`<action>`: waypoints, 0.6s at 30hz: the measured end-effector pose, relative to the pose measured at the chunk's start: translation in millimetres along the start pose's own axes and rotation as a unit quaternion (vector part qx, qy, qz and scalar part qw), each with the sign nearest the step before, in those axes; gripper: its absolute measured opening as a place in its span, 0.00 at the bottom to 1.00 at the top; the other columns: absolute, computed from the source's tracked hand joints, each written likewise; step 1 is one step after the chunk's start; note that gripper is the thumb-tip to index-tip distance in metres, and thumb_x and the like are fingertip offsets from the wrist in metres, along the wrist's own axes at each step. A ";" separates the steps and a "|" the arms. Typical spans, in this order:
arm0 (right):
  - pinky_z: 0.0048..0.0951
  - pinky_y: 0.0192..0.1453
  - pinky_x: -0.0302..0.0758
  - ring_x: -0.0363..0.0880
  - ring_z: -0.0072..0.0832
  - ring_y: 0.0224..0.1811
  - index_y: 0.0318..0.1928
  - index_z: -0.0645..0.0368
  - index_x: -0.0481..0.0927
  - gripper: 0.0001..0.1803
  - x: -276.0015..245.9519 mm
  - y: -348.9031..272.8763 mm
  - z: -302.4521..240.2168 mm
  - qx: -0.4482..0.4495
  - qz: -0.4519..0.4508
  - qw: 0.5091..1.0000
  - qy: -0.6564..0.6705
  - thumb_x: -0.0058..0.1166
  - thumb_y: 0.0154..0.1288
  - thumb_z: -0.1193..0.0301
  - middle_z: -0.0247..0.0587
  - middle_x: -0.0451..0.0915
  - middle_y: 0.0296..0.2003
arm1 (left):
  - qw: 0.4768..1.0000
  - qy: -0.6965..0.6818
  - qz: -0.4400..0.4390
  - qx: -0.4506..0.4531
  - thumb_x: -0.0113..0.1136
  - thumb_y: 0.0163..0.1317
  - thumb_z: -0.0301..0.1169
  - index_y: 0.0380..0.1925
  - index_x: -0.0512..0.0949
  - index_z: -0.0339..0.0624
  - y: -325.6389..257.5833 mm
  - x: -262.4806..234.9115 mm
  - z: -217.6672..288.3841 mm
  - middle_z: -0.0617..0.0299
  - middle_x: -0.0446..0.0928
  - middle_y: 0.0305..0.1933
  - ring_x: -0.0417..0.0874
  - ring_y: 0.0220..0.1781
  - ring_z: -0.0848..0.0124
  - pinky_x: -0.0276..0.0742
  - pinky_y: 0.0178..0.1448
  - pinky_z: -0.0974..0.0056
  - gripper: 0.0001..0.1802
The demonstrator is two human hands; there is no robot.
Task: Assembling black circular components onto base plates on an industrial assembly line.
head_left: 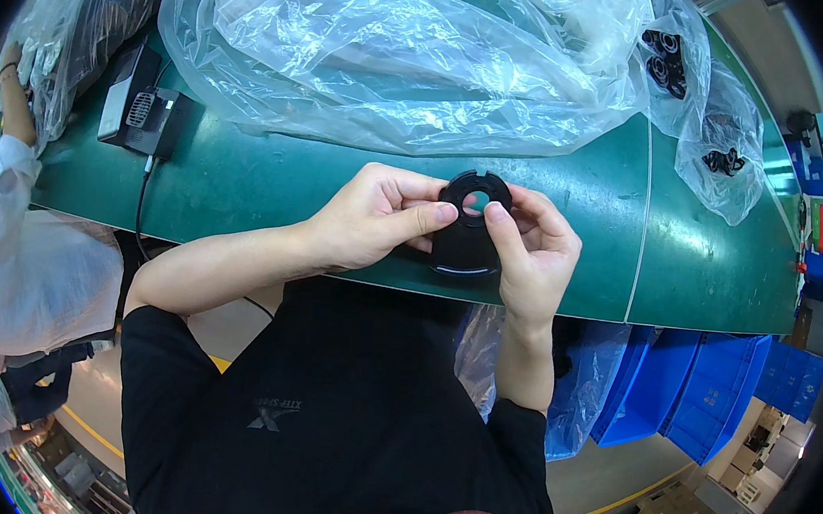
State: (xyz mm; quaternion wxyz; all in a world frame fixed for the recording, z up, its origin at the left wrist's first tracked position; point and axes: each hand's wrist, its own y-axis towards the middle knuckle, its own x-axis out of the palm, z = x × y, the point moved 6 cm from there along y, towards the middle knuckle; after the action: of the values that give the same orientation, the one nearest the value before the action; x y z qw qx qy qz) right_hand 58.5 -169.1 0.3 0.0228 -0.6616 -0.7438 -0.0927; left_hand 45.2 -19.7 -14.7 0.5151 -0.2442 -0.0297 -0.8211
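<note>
Between my two hands is a flat black plastic part [466, 247] with a round ring at its top, a hole through the ring and a small notch in the upper rim. Its lower end is wider and rounded, with a shiny edge. My left hand [386, 214] pinches the ring's left side, thumb on top and fingers behind. On the opposite side my right hand [533, 243] grips it the same way, its thumb beside the hole. The part is held just above the near edge of the green table [271, 186].
A large clear plastic bag [408, 71] spreads over the table's far side. Smaller bags with black parts [665, 62] lie at the far right. A black device [150, 117] with a cable stands left. Blue bins [713, 391] sit below right. Another person [34, 263] works at left.
</note>
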 end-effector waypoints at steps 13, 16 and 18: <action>0.17 0.39 0.72 0.76 0.17 0.33 0.41 0.70 0.79 0.10 -6.7 4.5 -0.1 0.032 -0.051 0.996 -0.067 0.54 0.62 0.76 0.38 0.80 0.31 | 0.999 0.038 -0.034 -0.017 0.52 0.66 0.34 0.44 0.77 0.33 -2.4 5.7 4.0 0.66 0.79 0.35 0.75 0.33 0.82 0.73 0.37 0.74 0.15; 0.16 0.38 0.71 0.75 0.17 0.31 0.41 0.71 0.79 0.10 -5.5 -0.5 6.1 0.026 -0.055 0.996 -0.068 0.54 0.63 0.75 0.37 0.80 0.30 | 0.998 0.052 -0.018 -0.017 0.52 0.66 0.35 0.40 0.79 0.33 -0.4 2.0 0.4 0.66 0.79 0.33 0.74 0.31 0.82 0.73 0.35 0.74 0.15; 0.16 0.38 0.71 0.75 0.17 0.31 0.42 0.71 0.79 0.10 -0.4 -3.4 9.2 0.042 -0.047 0.998 -0.024 0.54 0.62 0.76 0.38 0.80 0.31 | 0.996 0.086 -0.007 -0.005 0.51 0.66 0.36 0.38 0.80 0.33 -0.7 -2.1 -3.1 0.66 0.79 0.31 0.74 0.30 0.82 0.72 0.34 0.74 0.16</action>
State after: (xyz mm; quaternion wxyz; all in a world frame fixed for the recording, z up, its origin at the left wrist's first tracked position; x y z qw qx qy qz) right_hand 56.1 -168.3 -9.2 0.0281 -0.6265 -0.7775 -0.0461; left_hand 44.2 -18.6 -18.2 0.5087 -0.1747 0.0170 -0.8428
